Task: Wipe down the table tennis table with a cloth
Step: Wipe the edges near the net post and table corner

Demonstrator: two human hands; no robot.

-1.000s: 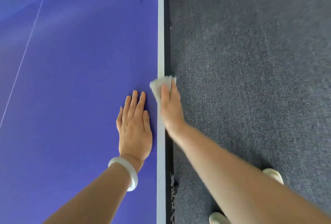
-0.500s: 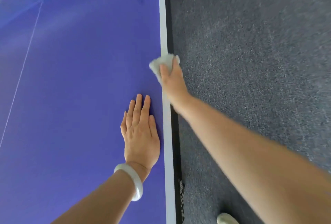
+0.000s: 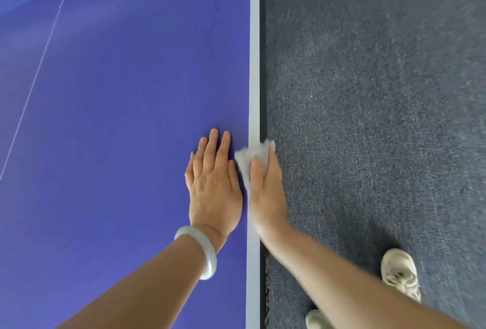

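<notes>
Pinching cloth point(image 3: 251, 156), bunched lengthwise along table edge point(image 3: 254, 66)

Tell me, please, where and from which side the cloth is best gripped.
Grip the cloth at its bunched middle from the carpet side, as the right hand does: it drapes over the table edge, so a thumb on top probably pins it best.

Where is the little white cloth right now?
In the head view, the cloth sits low in the middle, held by the right hand against the white edge stripe of the blue table, just right of the flat left hand.
</notes>
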